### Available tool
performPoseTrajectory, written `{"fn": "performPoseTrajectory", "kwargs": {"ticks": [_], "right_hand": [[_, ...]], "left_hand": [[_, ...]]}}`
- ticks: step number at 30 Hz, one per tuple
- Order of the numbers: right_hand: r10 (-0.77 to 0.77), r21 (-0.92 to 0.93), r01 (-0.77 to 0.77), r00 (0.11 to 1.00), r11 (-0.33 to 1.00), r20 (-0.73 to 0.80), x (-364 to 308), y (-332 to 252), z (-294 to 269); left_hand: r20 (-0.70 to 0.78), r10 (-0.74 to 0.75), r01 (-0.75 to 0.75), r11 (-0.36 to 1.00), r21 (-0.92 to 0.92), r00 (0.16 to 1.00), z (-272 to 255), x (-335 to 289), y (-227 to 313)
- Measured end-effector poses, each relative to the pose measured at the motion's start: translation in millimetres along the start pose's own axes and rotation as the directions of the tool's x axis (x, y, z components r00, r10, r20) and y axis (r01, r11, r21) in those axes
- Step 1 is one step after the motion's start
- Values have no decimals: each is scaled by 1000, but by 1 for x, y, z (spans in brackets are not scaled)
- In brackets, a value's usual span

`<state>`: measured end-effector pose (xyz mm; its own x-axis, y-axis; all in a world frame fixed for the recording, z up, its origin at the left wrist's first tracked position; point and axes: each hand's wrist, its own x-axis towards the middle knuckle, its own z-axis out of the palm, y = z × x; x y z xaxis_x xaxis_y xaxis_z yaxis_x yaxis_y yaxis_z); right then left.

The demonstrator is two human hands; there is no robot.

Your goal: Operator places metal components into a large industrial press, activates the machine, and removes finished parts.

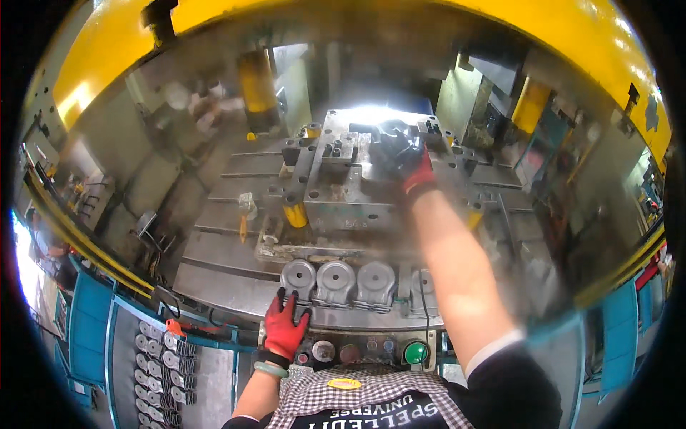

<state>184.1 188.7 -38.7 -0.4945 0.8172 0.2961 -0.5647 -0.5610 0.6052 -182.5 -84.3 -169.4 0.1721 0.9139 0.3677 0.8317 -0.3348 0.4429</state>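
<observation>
My left hand (284, 327), in a red glove with black fingertips, has its fingers spread at the leftmost stack of metal parts (298, 277). Its fingertips reach that stack's lower left edge. Beside it lie similar round-headed grey parts with a centre hole, a second stack (334, 281) and a third stack (375, 281); another part (423, 289) is partly behind my right forearm. My right hand (409, 163), gloved alike, stretches far forward over the steel die (336, 191). Its dark fingers close on a round metal part (391, 129), blurred by glare.
Yellow guide posts (294, 213) rise at the die's corners, under a yellow press frame (214, 13). A control panel with a green button (415, 352) is close before me. Many similar parts (161, 372) lie at lower left. A yellow-handled brush (245, 213) rests on the slotted bed.
</observation>
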Motion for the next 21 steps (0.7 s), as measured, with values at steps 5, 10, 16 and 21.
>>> {"fn": "performPoseTrajectory", "kwargs": {"ticks": [5, 10, 16, 21], "right_hand": [[-406, -956, 286, 883, 61, 238, -43, 86, -20], [-205, -841, 74, 978, 536, -44, -155, 103, -47], [-616, -55, -742, 592, -668, -519, -302, 146, -123], [-555, 382, -416, 722, -826, -414, -417, 116, -212]], "left_hand": [[71, -216, 220, 974, -47, 974, -15, -21, -26], [140, -374, 395, 902, -174, 917, -24, -40, -38], [432, -517, 461, 855, 235, 739, -5, -104, -81], [554, -434, 279, 897, 344, 711, 24, -125, -81]]}}
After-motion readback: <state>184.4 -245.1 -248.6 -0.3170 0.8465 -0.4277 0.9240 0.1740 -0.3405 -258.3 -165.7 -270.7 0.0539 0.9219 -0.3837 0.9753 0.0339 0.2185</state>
